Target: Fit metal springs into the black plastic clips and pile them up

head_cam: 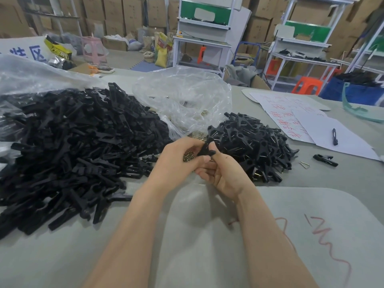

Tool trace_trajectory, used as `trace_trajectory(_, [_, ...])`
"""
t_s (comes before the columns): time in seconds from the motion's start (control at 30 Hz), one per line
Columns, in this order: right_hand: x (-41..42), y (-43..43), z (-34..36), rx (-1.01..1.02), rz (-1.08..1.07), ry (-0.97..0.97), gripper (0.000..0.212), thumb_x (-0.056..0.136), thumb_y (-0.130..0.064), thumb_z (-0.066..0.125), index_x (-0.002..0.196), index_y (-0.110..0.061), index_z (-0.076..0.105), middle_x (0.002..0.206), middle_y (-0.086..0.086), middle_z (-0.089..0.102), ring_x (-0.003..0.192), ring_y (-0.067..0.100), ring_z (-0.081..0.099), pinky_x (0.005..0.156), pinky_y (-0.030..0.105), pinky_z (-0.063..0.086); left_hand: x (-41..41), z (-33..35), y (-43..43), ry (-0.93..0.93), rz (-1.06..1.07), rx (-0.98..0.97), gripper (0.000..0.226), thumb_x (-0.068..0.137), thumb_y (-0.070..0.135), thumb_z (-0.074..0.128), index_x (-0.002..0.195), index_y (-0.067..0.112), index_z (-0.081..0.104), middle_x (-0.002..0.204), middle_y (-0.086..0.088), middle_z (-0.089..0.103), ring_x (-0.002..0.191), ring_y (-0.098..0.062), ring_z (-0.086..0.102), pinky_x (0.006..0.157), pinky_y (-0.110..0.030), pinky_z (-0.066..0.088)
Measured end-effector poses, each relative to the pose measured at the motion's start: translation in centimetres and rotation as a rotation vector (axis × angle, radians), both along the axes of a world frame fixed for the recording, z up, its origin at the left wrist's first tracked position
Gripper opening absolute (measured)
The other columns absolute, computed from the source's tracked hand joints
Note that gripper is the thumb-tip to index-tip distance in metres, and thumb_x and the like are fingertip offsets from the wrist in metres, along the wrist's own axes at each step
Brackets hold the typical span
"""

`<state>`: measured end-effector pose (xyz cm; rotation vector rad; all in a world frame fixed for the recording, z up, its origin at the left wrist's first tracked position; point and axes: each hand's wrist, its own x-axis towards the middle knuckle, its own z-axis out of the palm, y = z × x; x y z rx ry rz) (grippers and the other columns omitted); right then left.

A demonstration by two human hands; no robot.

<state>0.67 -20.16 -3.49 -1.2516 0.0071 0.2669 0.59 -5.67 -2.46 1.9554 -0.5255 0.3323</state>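
Note:
Both of my hands meet over the table's middle and hold one black plastic clip between them. My left hand pinches its left side; my right hand grips it from below and right. Whether a spring sits in this clip is hidden by my fingers. A big heap of black clip parts spreads on the left. A smaller pile of black clips with metal springs lies just right of my hands. Loose brass-coloured springs lie behind my left hand.
A crumpled clear plastic bag lies behind the piles. White paper sheets with red writing and a pen lie at the right. A single clip and a loose spring lie near them. The grey table extends in front.

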Motion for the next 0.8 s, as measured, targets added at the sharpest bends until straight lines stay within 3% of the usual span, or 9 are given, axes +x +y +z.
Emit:
trace_trajectory(0.07, [-0.1, 0.3, 0.3, -0.121, -0.050, -0.015, 0.068, 0.059, -0.074, 0.064, 0.083, -0.011, 0.071, 0.070, 0.012, 0.072, 0.059, 0.017, 0.069, 0.051, 0.021, 0.053, 0.1, -0.3, 0.2, 0.047, 0.052, 0.014, 0.016, 0.082, 0.025, 0.073, 0.095, 0.031, 0.065, 0.092, 0.011, 0.066, 0.094, -0.001, 0.059, 0.087, -0.016, 0.044])
trace_trajectory(0.13, [-0.1, 0.3, 0.9, -0.326, -0.161, -0.107, 0.063, 0.067, -0.079, 0.059, 0.077, -0.018, 0.072, 0.070, 0.006, 0.072, 0.054, 0.014, 0.064, 0.049, 0.023, 0.051, 0.3, -0.6, 0.3, 0.048, 0.115, 0.079, 0.017, 0.082, 0.025, 0.072, 0.096, 0.027, 0.063, 0.092, 0.012, 0.064, 0.094, -0.007, 0.059, 0.087, -0.025, 0.046])
trace_trajectory(0.2, [0.0, 0.4, 1.4, -0.574, -0.209, -0.245, 0.043, 0.073, -0.062, 0.066, 0.080, -0.019, 0.069, 0.066, 0.000, 0.069, 0.051, 0.012, 0.060, 0.050, 0.028, 0.053, 0.4, -0.9, 0.3, 0.023, 0.131, 0.149, 0.023, 0.082, 0.021, 0.072, 0.104, 0.025, 0.064, 0.100, 0.009, 0.063, 0.097, -0.012, 0.059, 0.089, -0.033, 0.047])
trace_trajectory(0.3, [0.3, 0.4, 2.3, -0.739, -0.358, -0.339, 0.019, 0.084, -0.030, 0.071, 0.091, -0.012, 0.066, 0.067, 0.000, 0.066, 0.046, 0.009, 0.060, 0.052, 0.030, 0.055, 0.7, -0.9, 0.3, -0.002, 0.151, 0.142, 0.041, 0.084, 0.021, 0.071, 0.123, 0.022, 0.060, 0.114, 0.007, 0.055, 0.107, -0.010, 0.055, 0.097, -0.026, 0.041])
trace_trajectory(0.47, [0.8, -2.5, 5.7, -0.298, -0.886, -0.234, 0.066, 0.091, -0.032, 0.063, 0.143, -0.015, 0.027, 0.087, -0.003, 0.063, 0.056, 0.005, 0.067, 0.058, 0.016, 0.053, 1.1, -0.1, 1.3, 0.001, 0.506, -0.289, 0.020, 0.091, 0.015, 0.058, 0.110, 0.021, 0.060, 0.115, 0.003, 0.054, 0.096, 0.001, 0.054, 0.091, -0.016, 0.044])
trace_trajectory(0.57, [-0.1, -2.1, 4.7, -0.586, -0.810, -0.234, 0.075, 0.095, -0.027, 0.055, 0.151, -0.021, 0.006, 0.084, -0.003, 0.060, 0.059, 0.013, 0.068, 0.061, 0.025, 0.058, 1.4, 0.1, 2.3, 0.108, 0.646, -0.644, 0.019, 0.093, 0.011, 0.050, 0.108, 0.019, 0.060, 0.111, 0.001, 0.060, 0.096, -0.003, 0.057, 0.087, -0.011, 0.045])
trace_trajectory(0.63, [-0.7, -0.9, 3.6, -0.774, -0.751, -0.290, 0.073, 0.094, -0.020, 0.055, 0.151, -0.020, 0.009, 0.092, 0.002, 0.060, 0.078, 0.023, 0.068, 0.074, 0.035, 0.056, 1.4, 0.1, 2.8, 0.182, 0.680, -0.798, 0.019, 0.094, 0.011, 0.047, 0.107, 0.019, 0.059, 0.108, 0.004, 0.060, 0.105, -0.012, 0.059, 0.098, -0.028, 0.047])
trace_trajectory(0.7, [-0.5, 0.0, 2.9, -0.887, -0.755, -0.408, 0.057, 0.094, -0.016, 0.054, 0.145, -0.014, 0.030, 0.092, -0.001, 0.061, 0.085, 0.018, 0.061, 0.079, 0.028, 0.045, 1.4, 0.1, 2.8, 0.196, 0.696, -0.815, 0.019, 0.094, 0.010, 0.046, 0.107, 0.018, 0.058, 0.110, 0.001, 0.060, 0.109, -0.015, 0.058, 0.100, -0.036, 0.046])
trace_trajectory(0.8, [0.3, 1.1, 3.1, -1.051, -0.652, -0.517, 0.029, 0.096, -0.012, 0.047, 0.123, -0.014, 0.059, 0.100, -0.001, 0.068, 0.086, 0.009, 0.058, 0.079, 0.020, 0.041, 1.3, 0.3, 2.3, 0.167, 0.680, -0.778, 0.019, 0.094, 0.010, 0.046, 0.105, 0.019, 0.058, 0.111, 0.001, 0.061, 0.100, -0.008, 0.058, 0.092, -0.020, 0.048])
